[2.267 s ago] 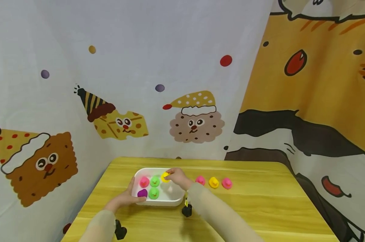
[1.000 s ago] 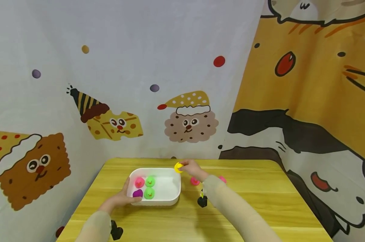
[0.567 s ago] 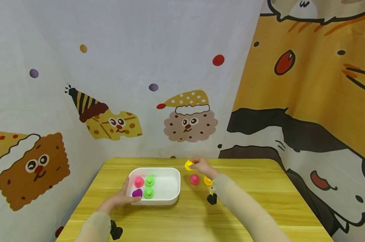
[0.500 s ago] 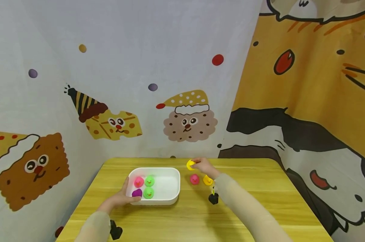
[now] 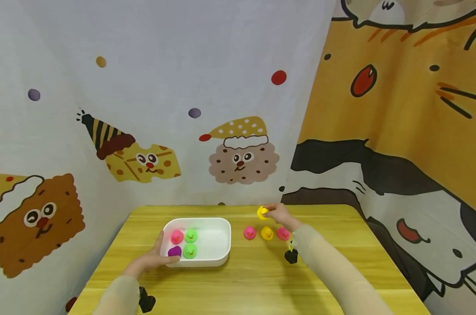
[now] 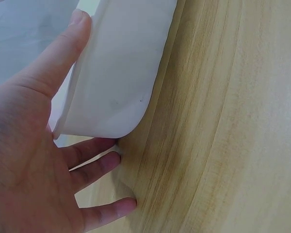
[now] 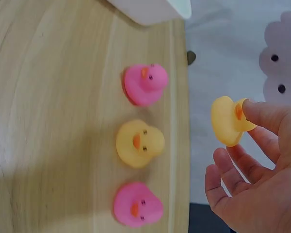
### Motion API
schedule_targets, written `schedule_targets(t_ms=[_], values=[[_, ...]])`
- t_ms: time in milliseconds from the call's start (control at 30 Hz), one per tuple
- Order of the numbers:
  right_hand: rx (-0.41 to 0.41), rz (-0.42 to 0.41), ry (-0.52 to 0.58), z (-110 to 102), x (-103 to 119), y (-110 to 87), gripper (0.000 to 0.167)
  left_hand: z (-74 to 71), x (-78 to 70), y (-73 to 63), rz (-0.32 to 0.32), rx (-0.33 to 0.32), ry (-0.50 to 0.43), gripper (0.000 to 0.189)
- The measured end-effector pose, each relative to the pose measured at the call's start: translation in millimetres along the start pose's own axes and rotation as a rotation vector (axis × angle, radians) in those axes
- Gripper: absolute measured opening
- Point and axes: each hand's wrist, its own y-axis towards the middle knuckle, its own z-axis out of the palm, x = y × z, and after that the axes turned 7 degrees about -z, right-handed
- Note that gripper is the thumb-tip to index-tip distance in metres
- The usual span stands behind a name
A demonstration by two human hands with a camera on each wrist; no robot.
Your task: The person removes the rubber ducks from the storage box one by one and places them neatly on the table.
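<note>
My right hand (image 5: 282,214) pinches a yellow rubber duck (image 7: 226,120) by its head between thumb and fingers, raised above the table's far edge. Below it, a pink duck (image 7: 146,85), a second yellow duck (image 7: 138,144) and another pink duck (image 7: 137,205) stand in a row. To the left is a white plastic box (image 5: 216,261). It holds a pink duck (image 5: 177,236), two green ducks (image 5: 190,250) and a rounded purple thing (image 5: 174,251). My left hand (image 5: 149,260) rests against the box's near left corner, thumb along the rim, other fingers extended by its end.
The wooden table (image 5: 238,284) ends at a white cloth backdrop (image 5: 163,65) printed with cartoons. A black device (image 5: 291,256) hangs by the right wrist, and a similar black device (image 5: 146,301) by the left.
The right hand has lifted the yellow duck out of the box and carried it rightwards, past the rim, to above the row of ducks. The left hand stays at the box.
</note>
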Motion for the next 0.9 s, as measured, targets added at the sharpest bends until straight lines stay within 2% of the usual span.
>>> schedule_targets(t_ms=[400,567,900], values=[[-0.028,0.044,-0.059,-31.4,-22.1,-9.2,0.042,-0.7,2.6,2.4,0.009,0.01,0.0,0.126],[-0.048,0.049,-0.071,-42.0,-35.5,-15.0,0.043,-1.0,0.5,2.1,-0.008,0.001,0.015,0.126],[-0.093,0.067,-0.091,-59.6,-55.2,-30.3,0.04,-0.4,0.3,3.6,-0.013,0.001,0.024,0.125]])
